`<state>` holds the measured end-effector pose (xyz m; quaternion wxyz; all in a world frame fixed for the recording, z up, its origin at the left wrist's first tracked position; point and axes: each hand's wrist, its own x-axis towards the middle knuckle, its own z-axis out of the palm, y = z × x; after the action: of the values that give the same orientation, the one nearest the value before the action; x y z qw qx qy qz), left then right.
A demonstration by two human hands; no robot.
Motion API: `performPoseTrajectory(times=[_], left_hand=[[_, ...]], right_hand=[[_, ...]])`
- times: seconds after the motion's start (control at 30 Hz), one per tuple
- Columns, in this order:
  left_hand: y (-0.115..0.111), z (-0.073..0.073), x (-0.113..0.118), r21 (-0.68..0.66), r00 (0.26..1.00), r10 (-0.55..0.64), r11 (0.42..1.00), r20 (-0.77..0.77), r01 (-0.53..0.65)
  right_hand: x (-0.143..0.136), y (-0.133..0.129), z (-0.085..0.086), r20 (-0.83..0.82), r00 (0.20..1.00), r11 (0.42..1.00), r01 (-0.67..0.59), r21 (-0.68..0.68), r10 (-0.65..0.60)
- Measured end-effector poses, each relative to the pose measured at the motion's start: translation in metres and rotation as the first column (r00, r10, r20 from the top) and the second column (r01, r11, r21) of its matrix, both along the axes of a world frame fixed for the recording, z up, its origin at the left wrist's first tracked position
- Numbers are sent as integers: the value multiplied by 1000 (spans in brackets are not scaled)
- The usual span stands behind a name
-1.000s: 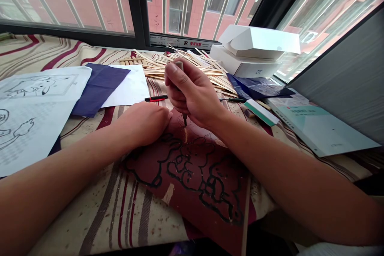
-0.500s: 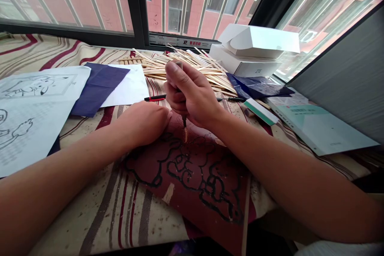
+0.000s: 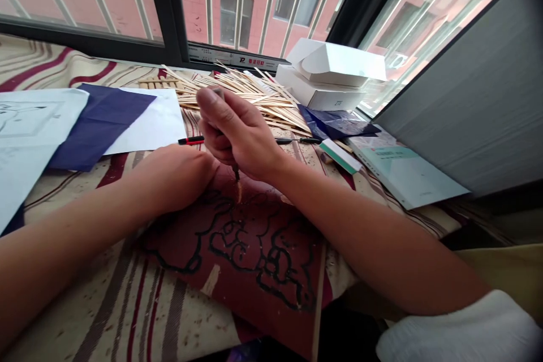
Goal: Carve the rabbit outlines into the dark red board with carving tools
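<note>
A dark red wooden board (image 3: pixel 250 294) lies slanted on the striped cloth, with black cartoon outlines cut or drawn on it and pale bare wood at a few spots. My right hand (image 3: pixel 237 130) is wrapped in a fist around a carving knife (image 3: pixel 236 171), held upright with the thumb over its handle end. Its tip meets the board's far part, where a pale streak or shaving shows. Just left of it, my left hand (image 3: pixel 182 175) is curled closed at the board's far left edge and presses on it; its fingertips are hidden.
Behind the hands lie a pile of thin wooden sticks (image 3: pixel 263 93) and pens (image 3: pixel 190 140). White boxes (image 3: pixel 326 90), dark blue sheets (image 3: pixel 335 124) and a book (image 3: pixel 407 172) are at right. Drawn paper (image 3: pixel 34 136) and a blue sheet (image 3: pixel 110 116) lie left, below the window.
The whole view has shifted, so everything appears further left. Both hands keep nearly the same place on the board, and the knife stays in my right fist with its tip down.
</note>
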<state>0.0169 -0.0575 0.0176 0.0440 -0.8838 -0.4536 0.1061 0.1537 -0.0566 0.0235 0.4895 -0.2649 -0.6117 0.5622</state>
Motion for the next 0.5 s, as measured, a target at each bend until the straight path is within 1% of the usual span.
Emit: performPoseTrajectory(times=[0.13, 0.23, 0.37, 0.43, 0.5], left_hand=[[5, -5, -1, 14, 999, -29, 999, -24, 29], [9, -8, -2, -8, 999, -4, 1000, -51, 3], [10, -9, -5, -45, 999, -14, 999, 45, 16], [6, -8, -5, -56, 996, 23, 998, 86, -18], [1, -5, -4, -54, 991, 107, 993, 78, -103]], right_hand=[[0, 3, -6, -7, 999, 995, -53, 81, 54], [-3, 6, -10, -51, 995, 988, -77, 132, 84], [-10, 14, -12, -16, 991, 981, -128, 148, 131], [-12, 19, -13, 5, 992, 983, -124, 135, 124], [-13, 22, -14, -11, 997, 990, -78, 114, 80]])
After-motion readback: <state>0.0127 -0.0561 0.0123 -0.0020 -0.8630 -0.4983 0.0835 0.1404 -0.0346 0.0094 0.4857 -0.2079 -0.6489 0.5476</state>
